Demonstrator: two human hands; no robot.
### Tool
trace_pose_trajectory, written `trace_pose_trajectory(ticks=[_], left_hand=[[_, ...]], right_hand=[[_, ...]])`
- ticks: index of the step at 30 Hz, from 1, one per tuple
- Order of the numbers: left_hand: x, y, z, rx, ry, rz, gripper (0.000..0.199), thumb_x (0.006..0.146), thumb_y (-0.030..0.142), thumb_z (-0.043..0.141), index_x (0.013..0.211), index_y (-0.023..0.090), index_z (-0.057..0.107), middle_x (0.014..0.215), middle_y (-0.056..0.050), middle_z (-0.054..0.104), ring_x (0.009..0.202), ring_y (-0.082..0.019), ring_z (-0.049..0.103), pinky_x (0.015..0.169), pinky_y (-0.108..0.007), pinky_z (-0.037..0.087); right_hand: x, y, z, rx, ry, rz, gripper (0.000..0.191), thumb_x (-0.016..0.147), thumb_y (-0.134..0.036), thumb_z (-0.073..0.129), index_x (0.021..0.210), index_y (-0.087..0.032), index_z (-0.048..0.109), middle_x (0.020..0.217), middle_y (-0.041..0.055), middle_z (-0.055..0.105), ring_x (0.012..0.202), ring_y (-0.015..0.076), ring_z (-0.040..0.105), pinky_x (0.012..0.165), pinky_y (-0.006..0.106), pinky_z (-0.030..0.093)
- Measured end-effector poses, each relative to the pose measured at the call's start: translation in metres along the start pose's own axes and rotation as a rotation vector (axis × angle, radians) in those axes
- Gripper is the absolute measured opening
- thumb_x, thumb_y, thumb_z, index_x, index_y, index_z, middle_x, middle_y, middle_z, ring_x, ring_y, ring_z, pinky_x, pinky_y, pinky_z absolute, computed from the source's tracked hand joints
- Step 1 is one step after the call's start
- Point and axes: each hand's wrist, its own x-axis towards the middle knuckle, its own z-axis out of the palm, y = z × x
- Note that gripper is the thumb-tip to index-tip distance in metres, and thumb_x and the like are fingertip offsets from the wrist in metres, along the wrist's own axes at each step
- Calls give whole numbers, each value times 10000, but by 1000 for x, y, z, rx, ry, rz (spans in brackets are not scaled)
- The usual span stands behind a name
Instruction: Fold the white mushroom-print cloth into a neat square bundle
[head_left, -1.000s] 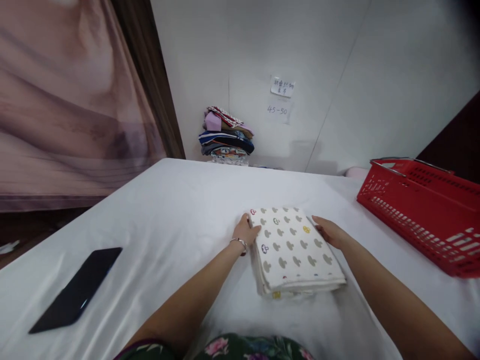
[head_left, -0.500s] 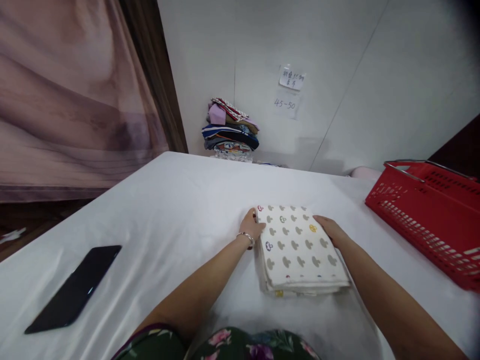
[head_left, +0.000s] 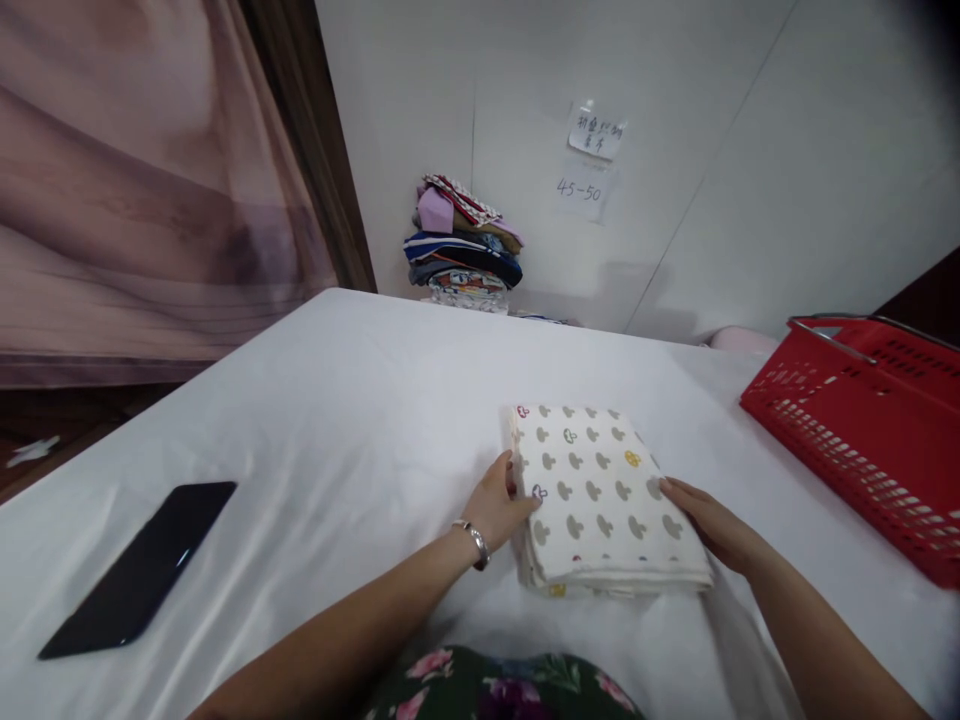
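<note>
A folded white cloth [head_left: 600, 500] printed with small grey mushrooms and a few coloured ones lies flat on the white-covered table. My left hand [head_left: 501, 505] grips its left edge, thumb on top and fingers at the side; a silver bracelet circles that wrist. At the cloth's right edge rests my right hand [head_left: 709, 522], its fingertips on the side of the fold and its fingers stretched out close together. The underside of the cloth is hidden.
A black phone-like slab [head_left: 139, 570] lies at the left on the white sheet [head_left: 360, 400]. On the right stands a red basket [head_left: 870, 420]. Folded clothes [head_left: 465, 245] are piled beyond the far edge, by the wall. A pink curtain [head_left: 142, 190] hangs at the left.
Both hands have slid nearer to me along the cloth's sides, from its far corners to about the middle. The cloth stays in about the same place. The view has shifted slightly.
</note>
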Motion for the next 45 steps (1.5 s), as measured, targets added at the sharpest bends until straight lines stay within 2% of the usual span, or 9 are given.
trace_pose_trajectory(ticks=[6,10,15,19,26,32,36,40,45], left_hand=[[-3,3,3,-38,-44,-30,731,624,167,691,1293,197,396,1209,-81,573,906,-180,609,802,-280,496],[8,-1,1,22,-12,-6,759,629,240,712,1310,192,381,1241,-94,549,902,-190,608,792,-288,493],[59,14,-16,173,192,42,703,712,369,651,1324,153,382,1369,-140,428,1111,-237,533,932,-308,409],[105,29,-24,270,176,22,685,686,435,660,1270,148,451,1373,-158,428,1255,-268,412,1000,-317,338],[133,35,-21,331,75,-15,557,508,375,776,1012,195,623,1111,-125,639,1062,-302,571,884,-353,428],[135,38,-43,203,91,13,415,550,269,765,939,186,646,944,-55,688,902,-214,631,745,-262,493],[143,41,-79,107,164,-22,447,631,260,724,1043,137,601,992,-87,673,834,-179,640,654,-230,502],[145,31,-110,93,290,-93,397,650,261,712,1003,116,601,1031,-123,656,842,-190,636,637,-233,498],[138,7,-121,128,368,-168,351,599,314,750,873,130,629,949,-120,673,866,-226,631,659,-251,490]], right_hand=[[-7,-4,9,14,20,76,426,772,-456,624,1088,-169,602,984,126,696,850,258,670,772,382,542],[-7,-2,10,3,55,55,399,765,-448,636,1058,-178,614,938,107,709,803,241,676,727,350,548],[7,-5,5,20,130,-35,409,771,-393,641,1131,-215,562,1024,75,691,866,223,665,745,344,547],[28,-14,6,60,164,-92,399,782,-357,628,1143,-213,541,1004,72,695,840,211,669,710,327,553],[44,-32,19,81,168,-91,627,714,-272,699,1280,-205,437,935,85,706,774,229,676,684,386,563],[55,-62,32,-18,231,-140,692,711,-254,696,1334,-220,397,804,64,710,660,206,661,624,362,553],[84,-95,54,-205,227,-315,655,742,-274,657,1338,-198,398,973,86,685,758,199,661,685,336,547],[121,-121,91,-514,307,-490,661,750,-320,642,1342,-151,400,1110,116,625,935,243,624,866,403,478],[128,-105,137,-672,227,-627,508,750,-293,634,1233,-170,534,1312,103,501,1233,262,421,1070,405,259]])
